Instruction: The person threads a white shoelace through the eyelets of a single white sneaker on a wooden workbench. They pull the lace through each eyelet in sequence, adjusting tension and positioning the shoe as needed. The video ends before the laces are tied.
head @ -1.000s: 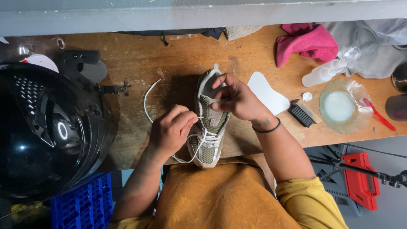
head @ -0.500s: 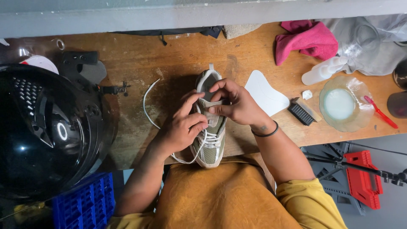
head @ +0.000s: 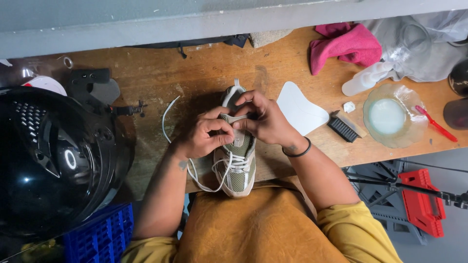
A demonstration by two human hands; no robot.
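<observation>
Olive-green mesh and cream trim make up the sneaker I have on the wooden workbench, its toe at the near edge above my apron and its heel pointing toward the wall. My left hand is curled beside the shoe's upper part, thumb and fingertips pinched together at the eyelets; I cannot tell exactly what is between them, though the white lace runs out from under this hand, curves away across the bench to my left and loops back down past the toe. My right hand lies over the tongue and collar, fingers bent and closed on the upper from the other side, a dark band around its wrist. Both hands touch the sneaker and nearly meet over its middle. Just right of the shoe lies a white insole, then a small black brush and a glass dish holding milky liquid, with a red toothbrush at its edge. A pink cloth sits farther back, and a glossy black helmet fills the left.
</observation>
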